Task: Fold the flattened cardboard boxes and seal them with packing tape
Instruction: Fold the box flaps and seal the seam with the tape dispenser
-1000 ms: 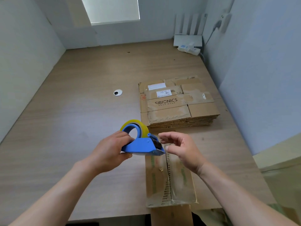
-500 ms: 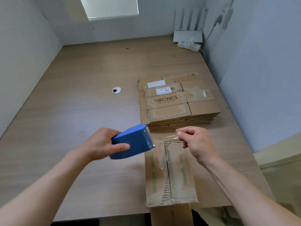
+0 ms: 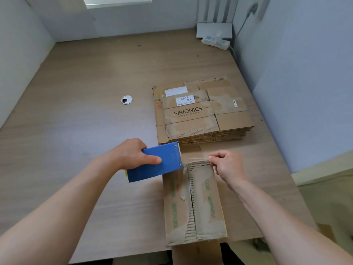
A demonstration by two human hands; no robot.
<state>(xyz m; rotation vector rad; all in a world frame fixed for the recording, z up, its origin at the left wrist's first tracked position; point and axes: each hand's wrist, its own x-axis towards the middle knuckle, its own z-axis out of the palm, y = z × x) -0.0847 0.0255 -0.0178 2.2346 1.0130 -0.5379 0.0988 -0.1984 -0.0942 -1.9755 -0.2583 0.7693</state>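
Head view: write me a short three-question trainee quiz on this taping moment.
1. True or false: the left hand grips the blue tape dispenser.
2. The right hand pinches: A) the tape end B) a marker C) scissors.
3. Fill in: seen from the person, the stack of flattened boxes lies ___ the folded box.
Key: 1 true; 2 A; 3 beyond.

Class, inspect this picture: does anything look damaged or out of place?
Yes. The near folded brown cardboard box is damaged: surface paper is torn off along its centre seam, baring corrugated ribs.
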